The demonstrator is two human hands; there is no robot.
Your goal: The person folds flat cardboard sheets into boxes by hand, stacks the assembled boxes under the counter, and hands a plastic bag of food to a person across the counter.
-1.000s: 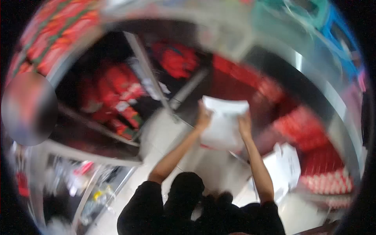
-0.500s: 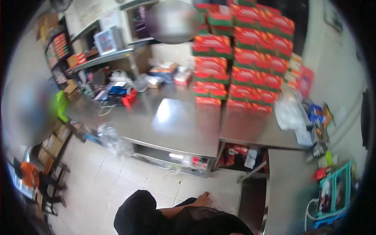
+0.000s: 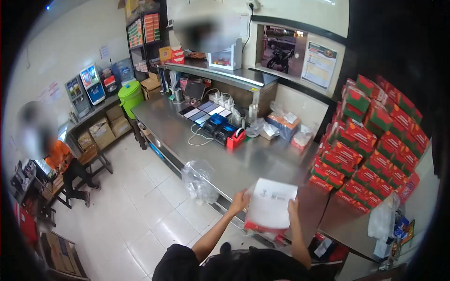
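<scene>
A white sheet with small dark print (image 3: pixel 272 202) is held in front of me, with something red under its lower edge. My left hand (image 3: pixel 239 202) is closed on its left side, and my right hand (image 3: pixel 294 210) grips the right side. Both hands are over the near edge of a steel table (image 3: pixel 220 164). What the red part belongs to is hard to make out. Clear plastic bags (image 3: pixel 198 180) hang at the table's edge, left of my left hand.
Stacked red and green boxes (image 3: pixel 370 154) stand at the right. Phones or cards (image 3: pixel 206 112) and a red-and-black device (image 3: pixel 225 131) lie on the table. A green bin (image 3: pixel 132 97) stands beyond its left end. A person in orange (image 3: pixel 61 157) sits far left.
The view has swung from low shelves, past the table, to the whole room. The white sheet, out of sight half a second ago, is in view again between both hands.
</scene>
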